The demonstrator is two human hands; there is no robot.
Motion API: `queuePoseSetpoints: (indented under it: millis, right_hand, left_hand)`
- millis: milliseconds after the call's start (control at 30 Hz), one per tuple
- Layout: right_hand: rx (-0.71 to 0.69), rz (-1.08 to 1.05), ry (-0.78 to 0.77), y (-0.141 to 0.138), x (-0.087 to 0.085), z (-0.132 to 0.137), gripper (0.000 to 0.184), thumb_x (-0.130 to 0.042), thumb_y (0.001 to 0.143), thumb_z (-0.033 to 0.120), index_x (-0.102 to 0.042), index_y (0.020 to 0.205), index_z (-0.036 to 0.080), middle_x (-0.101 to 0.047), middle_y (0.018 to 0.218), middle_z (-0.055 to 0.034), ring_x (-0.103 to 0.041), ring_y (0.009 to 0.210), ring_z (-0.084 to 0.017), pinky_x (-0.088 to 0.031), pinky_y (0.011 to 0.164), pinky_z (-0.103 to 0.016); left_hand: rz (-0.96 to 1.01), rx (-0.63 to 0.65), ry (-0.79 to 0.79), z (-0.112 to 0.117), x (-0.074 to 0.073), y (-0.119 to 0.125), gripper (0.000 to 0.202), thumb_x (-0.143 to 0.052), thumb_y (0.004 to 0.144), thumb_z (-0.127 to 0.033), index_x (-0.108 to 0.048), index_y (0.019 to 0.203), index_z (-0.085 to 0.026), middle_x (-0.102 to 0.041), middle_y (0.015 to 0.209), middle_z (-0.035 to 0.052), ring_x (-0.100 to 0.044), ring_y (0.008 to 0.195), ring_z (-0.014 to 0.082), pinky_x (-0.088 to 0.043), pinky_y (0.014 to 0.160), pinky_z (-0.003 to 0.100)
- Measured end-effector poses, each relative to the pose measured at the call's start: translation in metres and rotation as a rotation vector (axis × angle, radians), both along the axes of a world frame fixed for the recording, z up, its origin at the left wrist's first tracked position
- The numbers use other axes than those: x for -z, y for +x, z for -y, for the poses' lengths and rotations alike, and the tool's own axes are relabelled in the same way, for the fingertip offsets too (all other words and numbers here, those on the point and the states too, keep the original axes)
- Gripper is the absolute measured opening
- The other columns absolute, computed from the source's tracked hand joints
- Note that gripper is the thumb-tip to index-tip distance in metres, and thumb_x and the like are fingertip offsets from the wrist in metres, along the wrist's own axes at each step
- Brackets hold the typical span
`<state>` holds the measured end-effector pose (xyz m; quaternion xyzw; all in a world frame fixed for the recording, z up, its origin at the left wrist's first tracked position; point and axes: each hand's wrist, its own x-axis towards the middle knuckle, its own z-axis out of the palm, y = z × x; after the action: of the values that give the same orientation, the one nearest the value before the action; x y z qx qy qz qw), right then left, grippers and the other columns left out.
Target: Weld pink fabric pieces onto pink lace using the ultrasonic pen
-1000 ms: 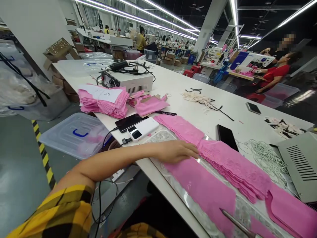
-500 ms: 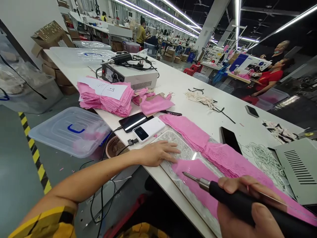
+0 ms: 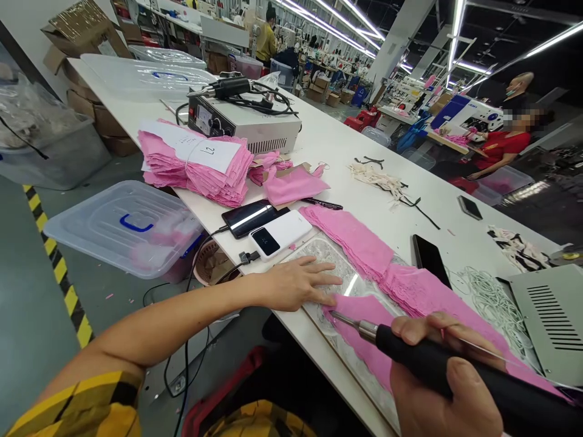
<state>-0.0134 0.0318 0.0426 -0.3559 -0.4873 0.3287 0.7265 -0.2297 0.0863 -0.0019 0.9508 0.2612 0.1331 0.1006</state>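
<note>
My left hand (image 3: 298, 284) lies flat with fingers spread on a clear board (image 3: 350, 280) with a pale, speckled layer under it. Its lower fingertips touch the far end of a pink fabric piece (image 3: 364, 328). My right hand (image 3: 439, 370) is wrapped round the thick black handle of a pen-like tool (image 3: 419, 358), which resembles a soldering iron. The tool's thin metal tip points left and is at the fabric's end, close to my left fingertips. I cannot tell if it touches the cloth. Layered pink fabric pieces (image 3: 348, 237) run along the board's far side.
A white power bank (image 3: 291, 230) and phone (image 3: 250, 217) lie left of the board, near a tied pink fabric stack (image 3: 191, 164). Behind stands a control box (image 3: 268, 130) with another handpiece on top. A black phone (image 3: 430, 258), pale cords (image 3: 496, 303) and a vented box (image 3: 551, 315) are right.
The tool's tip has moved left over the fabric, nearer to my left fingertips. My left hand stays flat at the same end of the cloth. The whole view has shifted slightly.
</note>
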Motion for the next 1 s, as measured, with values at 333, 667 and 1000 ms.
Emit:
queuePoseSetpoints:
  millis: [333,667,1000]
  right_hand:
    - [-0.011,0.016,-0.017,-0.0051,-0.0021,-0.0016,0.014,-0.057,0.071,0.025,-0.061,0.084,0.019,-0.06,0.084,0.0011,-0.056,0.058,-0.012,-0.05,0.059,-0.035]
    - [-0.045,0.002,-0.006,-0.0046,0.0012,-0.0023,0.016,-0.059,0.072,0.026,-0.061,0.086,0.019,-0.059,0.085,0.0007,-0.057,0.058,-0.012,-0.052,0.059,-0.036]
    - [-0.061,-0.009,0.011,-0.0063,0.0002,-0.0033,0.015,-0.059,0.072,0.025,-0.063,0.085,0.019,-0.061,0.084,0.0011,-0.057,0.056,-0.012,-0.051,0.058,-0.035]
  left_hand:
    - [-0.015,-0.027,-0.012,0.0031,-0.0051,0.0004,0.059,-0.054,0.081,0.001,-0.063,0.132,-0.028,-0.039,0.157,0.0038,-0.025,0.15,0.0281,-0.026,0.12,0.05]
    - [-0.031,-0.017,0.014,0.0027,-0.0037,0.0015,0.057,-0.054,0.082,-0.001,-0.063,0.132,-0.027,-0.038,0.157,0.0053,-0.023,0.15,0.0305,-0.026,0.12,0.054]
    - [0.004,-0.022,0.015,0.0027,-0.0019,0.0016,0.053,-0.055,0.084,-0.002,-0.064,0.131,-0.027,-0.041,0.156,0.0064,-0.024,0.15,0.0307,-0.027,0.119,0.055]
